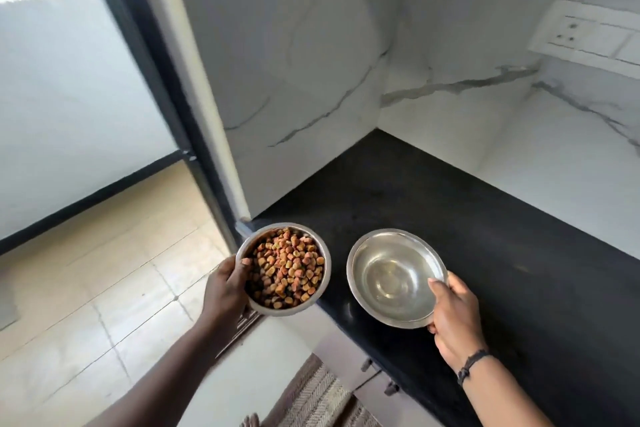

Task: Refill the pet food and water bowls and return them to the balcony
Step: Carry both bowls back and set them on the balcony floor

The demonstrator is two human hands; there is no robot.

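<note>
A steel food bowl (322, 274) heaped with brown and orange kibble hangs over the counter's left end, gripped at its left rim by my left hand (225, 288), thumb inside the rim. To its right is a wider steel water bowl (360, 263), shiny inside with what looks like clear water. My right hand (453, 315) holds its lower right rim, thumb on top. This bowl sits at or just above the black counter (467, 218); I cannot tell whether it touches.
The black counter runs back into a corner of white marble walls, with a switch panel (588, 35) at upper right. A dark door frame (166, 107) at left opens onto the beige-tiled balcony floor (104, 270). A striped mat (318, 399) lies below.
</note>
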